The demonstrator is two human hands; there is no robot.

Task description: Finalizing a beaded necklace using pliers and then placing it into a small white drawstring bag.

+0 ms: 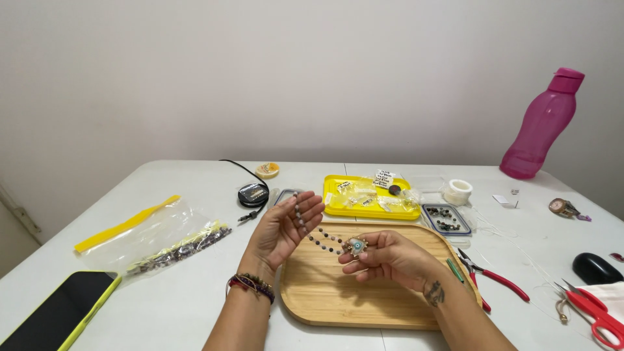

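While the left hand (283, 227) drapes a dark beaded strand (318, 235) over open fingers, the right hand (383, 257) pinches its pale blue pendant (357, 245) above the oval wooden tray (325, 292).

phone (55, 311) cut off by lower edge, scissors (595, 312) too — tray beads (445, 220) too small
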